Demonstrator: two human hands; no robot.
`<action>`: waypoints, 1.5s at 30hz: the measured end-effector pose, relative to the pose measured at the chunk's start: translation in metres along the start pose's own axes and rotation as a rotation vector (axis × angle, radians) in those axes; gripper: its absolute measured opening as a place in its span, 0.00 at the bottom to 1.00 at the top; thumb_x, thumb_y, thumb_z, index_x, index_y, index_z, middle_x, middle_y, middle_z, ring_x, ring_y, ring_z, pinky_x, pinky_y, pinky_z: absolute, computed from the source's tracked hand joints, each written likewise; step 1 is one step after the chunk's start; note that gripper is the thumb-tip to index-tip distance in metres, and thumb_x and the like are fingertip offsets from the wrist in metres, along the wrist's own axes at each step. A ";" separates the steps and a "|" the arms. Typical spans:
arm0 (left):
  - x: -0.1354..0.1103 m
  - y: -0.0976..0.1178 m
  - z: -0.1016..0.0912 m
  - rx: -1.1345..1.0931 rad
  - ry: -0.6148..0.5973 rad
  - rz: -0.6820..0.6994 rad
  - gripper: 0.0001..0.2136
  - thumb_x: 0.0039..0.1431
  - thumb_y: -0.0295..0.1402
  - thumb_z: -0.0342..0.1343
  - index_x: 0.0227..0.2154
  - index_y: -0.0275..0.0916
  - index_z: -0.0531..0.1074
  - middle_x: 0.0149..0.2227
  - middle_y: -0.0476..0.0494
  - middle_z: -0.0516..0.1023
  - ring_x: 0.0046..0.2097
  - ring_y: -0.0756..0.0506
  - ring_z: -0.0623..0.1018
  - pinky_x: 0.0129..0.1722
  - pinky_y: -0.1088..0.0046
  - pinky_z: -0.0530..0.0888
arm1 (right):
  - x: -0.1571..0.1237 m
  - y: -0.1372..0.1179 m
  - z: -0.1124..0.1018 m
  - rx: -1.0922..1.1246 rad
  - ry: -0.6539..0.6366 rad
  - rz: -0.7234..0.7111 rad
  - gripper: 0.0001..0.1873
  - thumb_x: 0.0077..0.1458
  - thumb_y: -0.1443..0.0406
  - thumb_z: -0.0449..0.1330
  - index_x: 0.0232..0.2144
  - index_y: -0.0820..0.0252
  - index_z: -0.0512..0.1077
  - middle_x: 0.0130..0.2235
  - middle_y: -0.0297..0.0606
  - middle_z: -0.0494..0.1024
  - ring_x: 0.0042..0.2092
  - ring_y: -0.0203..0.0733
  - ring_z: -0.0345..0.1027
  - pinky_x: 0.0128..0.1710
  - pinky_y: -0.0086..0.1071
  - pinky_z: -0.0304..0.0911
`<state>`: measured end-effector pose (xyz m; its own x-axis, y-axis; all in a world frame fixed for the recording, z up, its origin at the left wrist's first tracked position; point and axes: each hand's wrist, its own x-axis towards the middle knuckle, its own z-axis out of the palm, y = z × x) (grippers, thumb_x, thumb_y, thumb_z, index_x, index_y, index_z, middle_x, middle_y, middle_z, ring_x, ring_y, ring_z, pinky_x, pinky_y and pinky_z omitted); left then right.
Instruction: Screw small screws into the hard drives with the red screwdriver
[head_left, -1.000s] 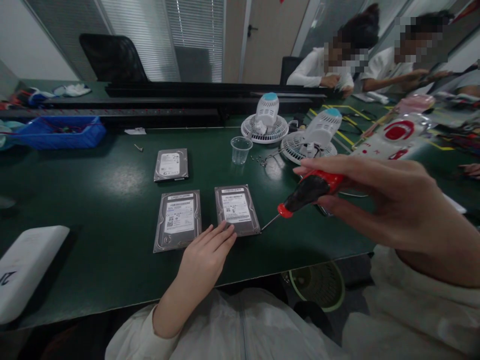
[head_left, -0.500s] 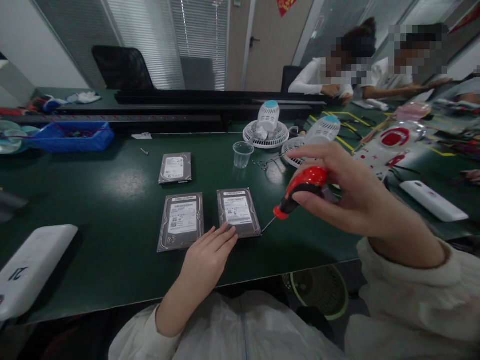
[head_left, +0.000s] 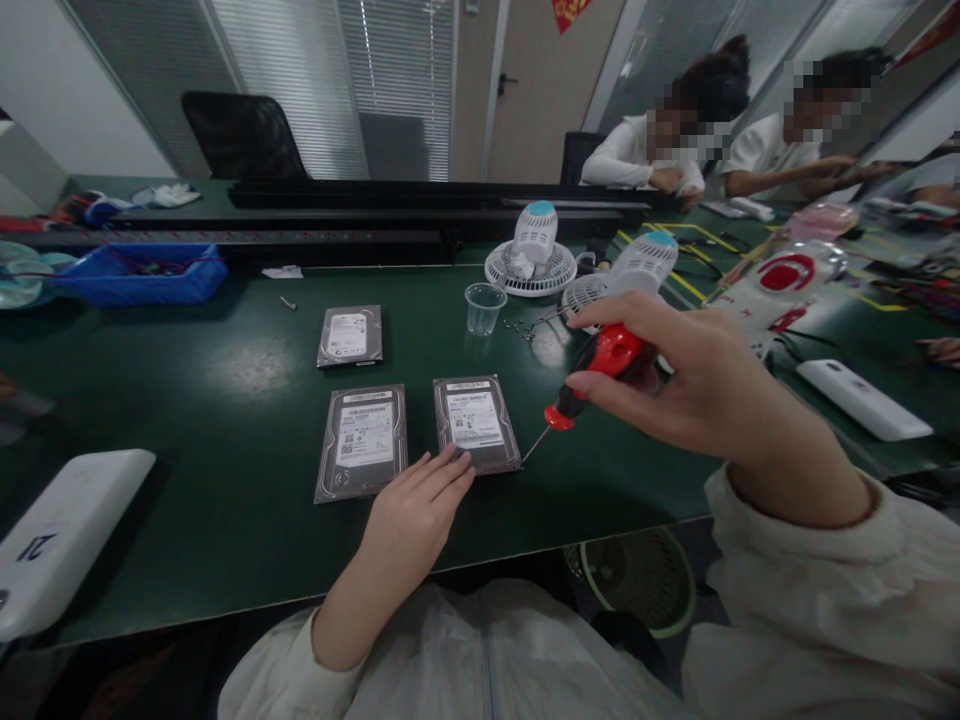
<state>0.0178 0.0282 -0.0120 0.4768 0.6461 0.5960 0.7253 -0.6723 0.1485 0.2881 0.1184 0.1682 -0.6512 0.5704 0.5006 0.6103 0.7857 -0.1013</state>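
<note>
Screwdriver: I see its red-and-black handle (head_left: 571,402) rolled and tipped a little lower than half a second ago, while the tip stays at the same spot; I read that as a turning stroke, so the work at this corner looks under way.
Right hand (head_left: 694,375): fingers and thumb wrapped around the handle, with the grip slightly shifted since the last picture.
Left hand (head_left: 416,510): unmoved; it lies flat, fingers side by side and gripping nothing, fingertips resting on the near edge of the right-hand drive. I judge that this steadies it.
Right-hand drive (head_left: 474,420): label up on the bench (head_left: 225,545), in the same place; the tip meets its near right corner. Whether a screw sits there is too small for me to tell.
Left-hand drive (head_left: 361,425): not shifted, just beside; I cannot tell whether the left hand's knuckles touch its corner.
Far drive (head_left: 350,337): undisturbed, behind the left-hand one.
Clear cup (head_left: 484,310): upright beyond the drives, small loose metal pieces (head_left: 529,334) beside it; no change there that I can see.
</note>
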 end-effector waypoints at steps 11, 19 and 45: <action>-0.001 -0.002 0.001 -0.004 -0.001 -0.003 0.15 0.73 0.21 0.50 0.52 0.34 0.81 0.56 0.35 0.86 0.58 0.36 0.86 0.56 0.55 0.86 | -0.003 0.003 -0.007 0.100 -0.028 -0.102 0.19 0.66 0.62 0.59 0.58 0.53 0.73 0.41 0.37 0.87 0.36 0.45 0.81 0.37 0.36 0.70; 0.001 0.000 -0.001 -0.003 0.018 0.002 0.15 0.74 0.21 0.49 0.51 0.32 0.81 0.55 0.36 0.87 0.57 0.36 0.86 0.55 0.55 0.86 | -0.004 0.005 -0.007 -0.066 -0.016 -0.085 0.18 0.70 0.53 0.57 0.50 0.61 0.74 0.35 0.41 0.83 0.32 0.44 0.76 0.31 0.35 0.63; 0.001 -0.001 0.001 -0.020 0.033 0.007 0.15 0.74 0.21 0.49 0.51 0.32 0.81 0.55 0.37 0.87 0.57 0.36 0.86 0.54 0.54 0.87 | 0.000 0.004 -0.006 -0.029 -0.069 -0.060 0.21 0.71 0.48 0.58 0.48 0.59 0.71 0.26 0.28 0.72 0.23 0.36 0.63 0.25 0.33 0.54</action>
<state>0.0180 0.0296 -0.0120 0.4649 0.6294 0.6227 0.7116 -0.6841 0.1602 0.2933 0.1200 0.1726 -0.7158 0.5385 0.4446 0.5815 0.8121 -0.0473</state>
